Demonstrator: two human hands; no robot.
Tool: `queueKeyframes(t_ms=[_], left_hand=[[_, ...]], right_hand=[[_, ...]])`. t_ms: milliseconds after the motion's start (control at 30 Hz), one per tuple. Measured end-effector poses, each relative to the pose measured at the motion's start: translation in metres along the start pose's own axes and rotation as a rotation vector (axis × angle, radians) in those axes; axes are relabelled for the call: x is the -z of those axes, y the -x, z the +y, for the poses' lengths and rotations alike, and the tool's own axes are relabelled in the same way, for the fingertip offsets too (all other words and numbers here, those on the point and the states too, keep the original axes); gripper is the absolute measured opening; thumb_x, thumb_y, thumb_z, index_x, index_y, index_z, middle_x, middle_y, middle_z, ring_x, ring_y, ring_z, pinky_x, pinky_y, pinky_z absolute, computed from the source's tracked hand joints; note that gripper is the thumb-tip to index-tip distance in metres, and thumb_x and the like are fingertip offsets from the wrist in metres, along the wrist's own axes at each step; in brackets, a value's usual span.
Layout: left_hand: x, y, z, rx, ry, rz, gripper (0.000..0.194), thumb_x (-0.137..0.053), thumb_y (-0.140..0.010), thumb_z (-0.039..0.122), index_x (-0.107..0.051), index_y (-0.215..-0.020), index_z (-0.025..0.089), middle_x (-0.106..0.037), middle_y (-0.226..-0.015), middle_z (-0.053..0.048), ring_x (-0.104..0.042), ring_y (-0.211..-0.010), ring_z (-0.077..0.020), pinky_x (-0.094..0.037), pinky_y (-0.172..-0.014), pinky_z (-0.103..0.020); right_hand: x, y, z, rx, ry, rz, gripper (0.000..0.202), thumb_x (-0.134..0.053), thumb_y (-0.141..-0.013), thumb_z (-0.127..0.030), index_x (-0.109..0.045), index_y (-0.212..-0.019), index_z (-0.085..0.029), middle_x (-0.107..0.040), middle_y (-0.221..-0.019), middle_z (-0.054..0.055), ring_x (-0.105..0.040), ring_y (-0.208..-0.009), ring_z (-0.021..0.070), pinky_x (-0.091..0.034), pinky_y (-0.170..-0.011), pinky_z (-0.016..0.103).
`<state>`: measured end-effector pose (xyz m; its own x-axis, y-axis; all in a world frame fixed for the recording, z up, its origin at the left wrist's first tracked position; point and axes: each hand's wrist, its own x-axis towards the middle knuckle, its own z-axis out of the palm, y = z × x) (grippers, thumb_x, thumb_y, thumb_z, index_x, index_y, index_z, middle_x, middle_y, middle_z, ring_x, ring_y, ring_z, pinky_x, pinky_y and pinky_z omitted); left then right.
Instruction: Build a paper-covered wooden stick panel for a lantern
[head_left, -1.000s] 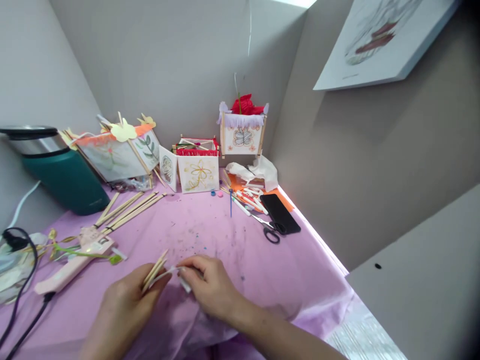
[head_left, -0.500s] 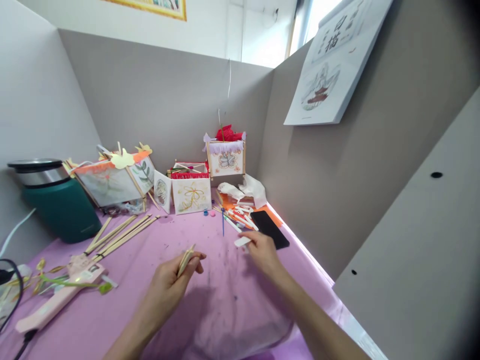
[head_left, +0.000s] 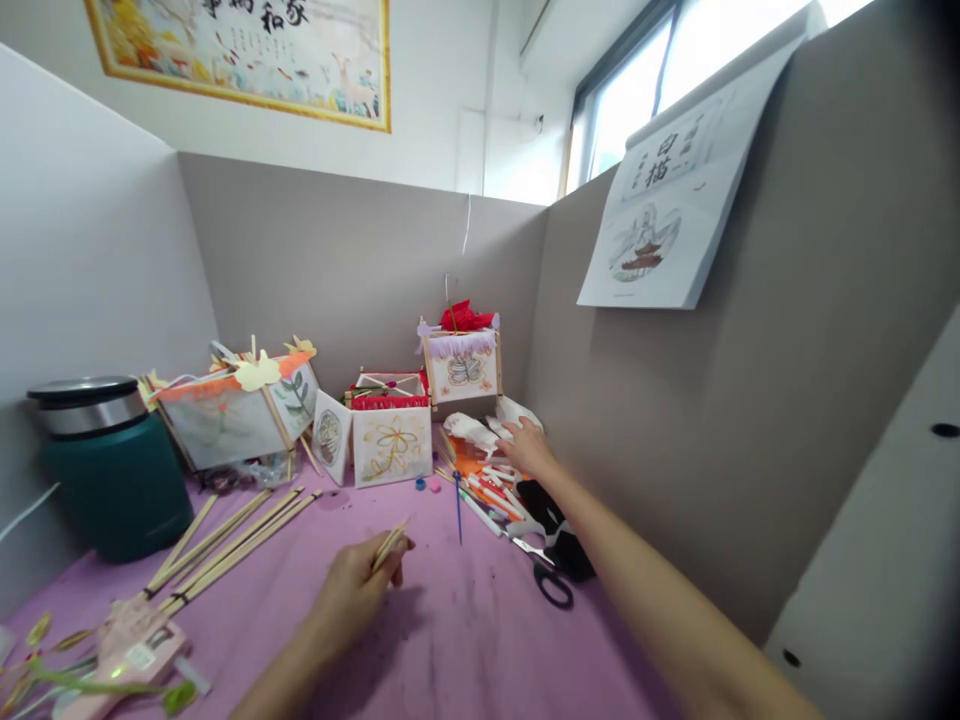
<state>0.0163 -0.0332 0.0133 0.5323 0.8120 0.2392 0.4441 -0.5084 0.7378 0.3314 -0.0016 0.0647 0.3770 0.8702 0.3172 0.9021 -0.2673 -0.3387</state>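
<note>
My left hand (head_left: 367,578) is closed around a few short pale wooden sticks (head_left: 390,543), held above the purple cloth. At the back right, my right hand (head_left: 527,447) reaches onto crumpled white tissue (head_left: 471,431), fingers bent down; whether it grips any of it is unclear. Just below that hand lie white-capped markers (head_left: 491,492) on an orange sheet. Scissors with black handles (head_left: 553,585) lie beside a black phone (head_left: 541,505), partly hidden by my right forearm. A thin blue brush (head_left: 459,508) rests left of the markers.
Decorated paper lanterns (head_left: 392,445) stand along the grey partition (head_left: 360,260). At left are a green flask (head_left: 116,480), bundled wooden sticks (head_left: 240,545) and a pink glue gun (head_left: 139,650). A calendar (head_left: 660,200) hangs at right.
My right hand has moved back to the tissue, and the white piece it held no longer shows in it. Scissors now show by the phone. The view has tilted up.
</note>
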Motion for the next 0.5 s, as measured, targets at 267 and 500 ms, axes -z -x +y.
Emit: queueKeyframes(t_ms=[267, 500], left_hand=[[-0.012, 0.005, -0.018, -0.027, -0.044, -0.035, 0.03, -0.039, -0.09, 0.03, -0.067, -0.083, 0.02, -0.063, -0.061, 0.0, -0.057, -0.059, -0.0162, -0.037, -0.06, -0.025], [-0.009, 0.004, -0.016, 0.026, -0.061, -0.006, 0.032, -0.039, -0.088, 0.031, -0.069, -0.087, 0.019, -0.064, -0.062, -0.001, -0.059, -0.06, -0.0175, -0.038, -0.06, -0.025]], right_hand=[[-0.014, -0.042, 0.013, -0.191, 0.024, 0.191, 0.036, -0.056, -0.092, -0.038, -0.055, -0.121, -0.017, -0.055, -0.125, 0.01, -0.056, -0.11, 0.0242, -0.046, -0.093, 0.048], [0.034, -0.029, 0.025, -0.122, -0.099, 0.578, 0.045, -0.038, -0.088, -0.018, -0.044, -0.13, -0.002, -0.039, -0.138, 0.026, -0.042, -0.125, 0.032, -0.035, -0.102, 0.045]])
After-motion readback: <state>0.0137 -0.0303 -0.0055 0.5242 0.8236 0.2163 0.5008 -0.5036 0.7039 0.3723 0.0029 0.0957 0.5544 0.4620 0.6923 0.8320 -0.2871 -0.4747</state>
